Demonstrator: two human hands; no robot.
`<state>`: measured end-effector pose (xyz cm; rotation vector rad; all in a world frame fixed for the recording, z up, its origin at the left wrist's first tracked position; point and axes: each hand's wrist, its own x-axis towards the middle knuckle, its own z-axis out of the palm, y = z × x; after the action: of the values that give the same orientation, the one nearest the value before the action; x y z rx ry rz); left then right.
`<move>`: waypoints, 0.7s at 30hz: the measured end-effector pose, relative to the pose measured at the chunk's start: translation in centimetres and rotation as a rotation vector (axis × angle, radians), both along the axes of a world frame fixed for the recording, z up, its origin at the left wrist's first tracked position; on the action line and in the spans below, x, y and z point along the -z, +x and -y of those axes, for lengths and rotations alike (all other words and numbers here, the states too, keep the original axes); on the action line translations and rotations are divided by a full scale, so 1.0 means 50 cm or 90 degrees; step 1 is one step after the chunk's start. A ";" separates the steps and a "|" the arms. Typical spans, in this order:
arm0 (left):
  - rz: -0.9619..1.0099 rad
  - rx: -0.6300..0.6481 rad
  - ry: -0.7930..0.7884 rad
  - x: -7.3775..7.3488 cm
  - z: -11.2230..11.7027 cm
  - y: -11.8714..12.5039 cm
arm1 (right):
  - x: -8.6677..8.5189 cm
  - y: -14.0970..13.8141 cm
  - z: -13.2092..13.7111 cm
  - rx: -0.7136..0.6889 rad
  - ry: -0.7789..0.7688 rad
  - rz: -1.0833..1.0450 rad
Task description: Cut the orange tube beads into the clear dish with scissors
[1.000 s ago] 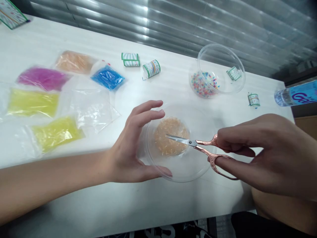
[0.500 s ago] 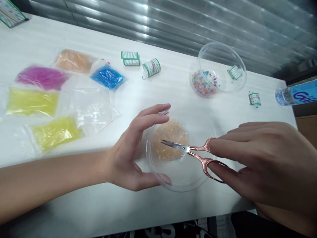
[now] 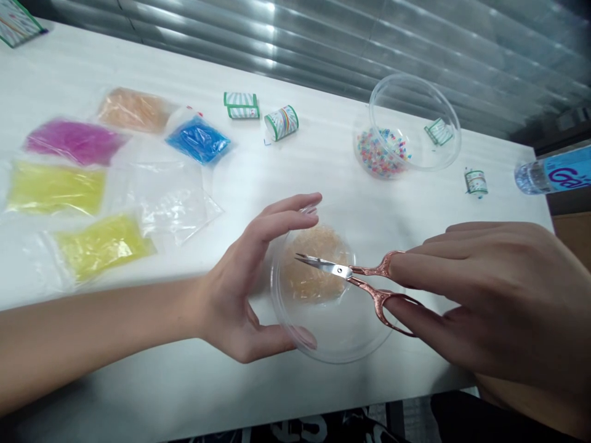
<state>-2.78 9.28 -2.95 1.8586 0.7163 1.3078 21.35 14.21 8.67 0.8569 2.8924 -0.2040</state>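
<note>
A clear plastic bowl (image 3: 341, 341) stands in front of me with pale orange shredded strands (image 3: 314, 289) at its bottom. My left hand (image 3: 258, 277) grips the bowl's left side, fingers on the far rim and thumb on the near rim. With finger and thumb in the handle loops, my right hand (image 3: 480, 301) holds small scissors (image 3: 341, 271) with rose-gold handles. Their silver blades point left above the strands and are slightly parted. The bowl's right side is partly hidden behind the scissors and my right hand.
On the left lie bags of yellow (image 3: 58, 187), purple (image 3: 76, 141), orange (image 3: 133, 111) and blue material (image 3: 198, 140), beside empty clear bags (image 3: 166, 200). Behind, another clear bowl (image 3: 415, 166) holds colourful bits (image 3: 383, 151). Striped packets (image 3: 282, 123) and a bottle (image 3: 554, 172) lie further off.
The scissors have shifted slightly left and up over the bowl, and their blades look a little less parted. My left hand keeps its hold; the bowl tilts very slightly.
</note>
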 end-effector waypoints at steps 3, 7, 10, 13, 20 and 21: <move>0.015 0.003 0.016 0.001 -0.001 0.002 | 0.000 0.005 0.005 0.001 -0.045 -0.016; 0.020 0.002 0.029 0.002 -0.003 0.003 | -0.001 0.007 0.010 0.015 -0.110 -0.011; 0.016 -0.002 0.029 0.001 -0.002 0.003 | -0.001 0.005 0.007 0.008 -0.114 -0.003; 0.012 0.004 0.027 0.000 -0.001 0.002 | -0.001 0.005 0.003 -0.004 -0.106 -0.010; 0.000 0.014 0.031 -0.002 0.001 0.001 | 0.003 0.001 0.001 -0.011 -0.089 -0.001; -0.001 0.013 0.031 -0.002 0.001 0.001 | 0.003 0.001 0.002 -0.012 -0.091 0.001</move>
<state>-2.73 9.23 -2.87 1.9004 0.6699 1.3214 21.38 14.13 8.50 0.8043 2.8413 -0.4023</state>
